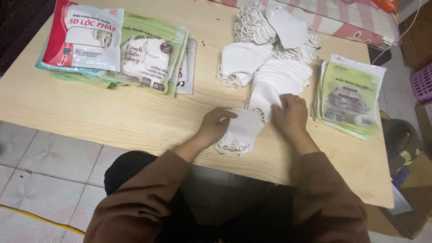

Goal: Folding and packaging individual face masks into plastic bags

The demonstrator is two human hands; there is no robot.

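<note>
masks (243, 128): matt white cloth | table (112, 112): pale grained wood | packets (348, 96): glossy plastic

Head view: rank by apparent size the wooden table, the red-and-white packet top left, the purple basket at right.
1. wooden table
2. red-and-white packet
3. purple basket, cut off by the frame edge, so its true size is unsure.

A fanned pile of flat packets (112, 49) lay at the table's (112, 117) far left: a red-and-white packet (83, 36) on top, pale green-and-white ones (150, 56) beneath. A neater stack of green-and-white packets (348, 96) with small white labels sat at the right edge.
</note>
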